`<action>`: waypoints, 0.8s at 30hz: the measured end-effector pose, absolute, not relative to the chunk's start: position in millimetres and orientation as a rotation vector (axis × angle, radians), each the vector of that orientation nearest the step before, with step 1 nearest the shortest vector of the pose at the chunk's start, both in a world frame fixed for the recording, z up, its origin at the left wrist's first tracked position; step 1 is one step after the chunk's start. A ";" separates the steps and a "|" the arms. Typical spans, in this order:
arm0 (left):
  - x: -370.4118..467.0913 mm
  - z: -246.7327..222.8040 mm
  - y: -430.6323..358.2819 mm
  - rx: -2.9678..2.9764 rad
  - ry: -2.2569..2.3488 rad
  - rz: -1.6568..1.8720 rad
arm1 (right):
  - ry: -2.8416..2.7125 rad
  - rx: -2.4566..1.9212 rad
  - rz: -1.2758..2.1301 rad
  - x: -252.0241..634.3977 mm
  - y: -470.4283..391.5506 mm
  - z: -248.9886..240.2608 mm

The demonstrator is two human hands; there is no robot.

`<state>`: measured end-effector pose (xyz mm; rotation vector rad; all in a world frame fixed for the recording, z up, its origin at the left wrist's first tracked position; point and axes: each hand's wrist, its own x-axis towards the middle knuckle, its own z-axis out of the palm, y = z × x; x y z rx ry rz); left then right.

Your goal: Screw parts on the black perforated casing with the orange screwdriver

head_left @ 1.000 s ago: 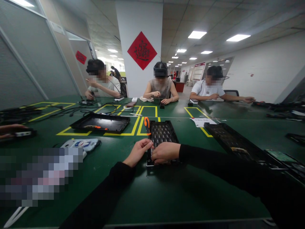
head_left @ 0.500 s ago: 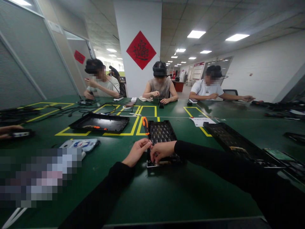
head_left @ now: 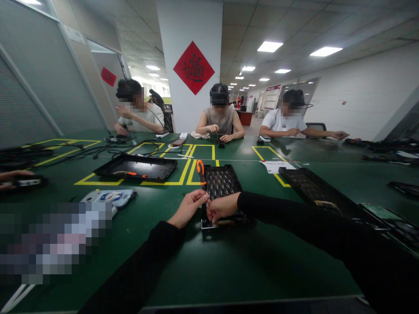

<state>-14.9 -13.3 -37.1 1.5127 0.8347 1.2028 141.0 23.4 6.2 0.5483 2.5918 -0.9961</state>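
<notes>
An orange and black screwdriver [head_left: 200, 172] stands upside down, handle up, at the left edge of a black plastic casing [head_left: 225, 178]. Its shaft runs down to my left hand [head_left: 189, 207], whose thumb and forefinger are pinched round it. Fingers bent, my right hand [head_left: 222, 206] reaches over the casing's near end, close against my left fingertips at the lower shaft. Something small may be between its fingers, but they hide it. The casing lies flat, with rows of small shapes inside and a tan strip [head_left: 225, 223] near its front.
Left stands a black tray [head_left: 137, 168] with orange-handled tools; nearer lies a phone in a patterned case [head_left: 111, 197]. Right are another black casing [head_left: 314, 192], a green board [head_left: 379, 211] and a paper sheet [head_left: 277, 166]. Several people work around the green table [head_left: 255, 270]; cables lie far left.
My right hand has shifted very slightly at the casing's near end, its fingers turned a little. My left hand keeps its pinch on the screwdriver shaft, and the casing stays put.
</notes>
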 end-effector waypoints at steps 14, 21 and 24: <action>-9.1 -32.3 -19.7 1.763 0.966 1.219 | 3.052 1.213 -1.648 173.0 16.2 31.7; -6.3 -38.4 -21.5 2.044 1.114 1.252 | 2.972 1.675 -2.488 147.8 -18.4 -7.4; -8.6 -47.3 -7.4 2.033 1.252 1.422 | 2.729 1.901 -2.718 149.8 -16.9 -17.9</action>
